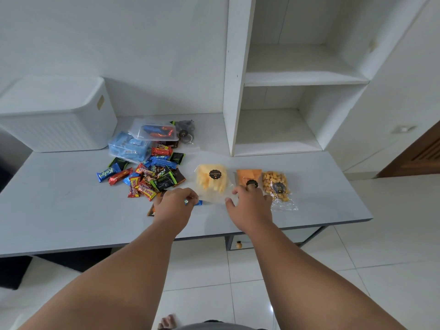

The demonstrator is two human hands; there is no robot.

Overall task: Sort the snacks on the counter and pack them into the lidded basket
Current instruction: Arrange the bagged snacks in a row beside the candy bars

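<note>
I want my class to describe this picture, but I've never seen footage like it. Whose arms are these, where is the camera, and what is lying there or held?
No machine here: the camera sits on a person's head, looking down at their own bare arms. The left hand pinches a small blue-wrapped sweet. The right hand is open, fingers spread over the near ends of two clear bags: yellow chips and orange crackers. Beside them lies a bag of golden cubes. The grey counter also holds a pile of wrapped bars, two clear boxes and the white lidded basket, lid on.
</note>
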